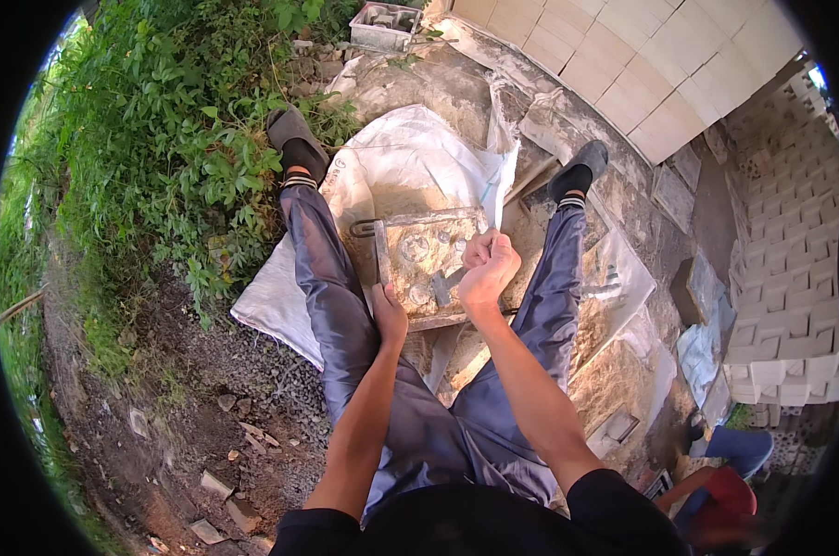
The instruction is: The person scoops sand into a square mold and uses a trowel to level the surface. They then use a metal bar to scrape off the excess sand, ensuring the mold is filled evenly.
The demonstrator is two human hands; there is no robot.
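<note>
Outdoors, white sheeting (410, 157) covers dusty concrete (456, 83) beside green weeds (160, 139).

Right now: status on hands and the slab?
Left hand steadying the stone slab. Right hand fisted above it, grip contents unclear. White sack underneath.

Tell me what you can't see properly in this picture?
- Tool in the right hand: head view; the closed fist hides its handle, only a grey head shows against the stone slab.
- Left hand fingers: tucked behind the slab's near edge.
- Person in red at the lower right: cut off by the dark rim and blurred.
- Grey block at the top: too small to tell what it holds.
</note>
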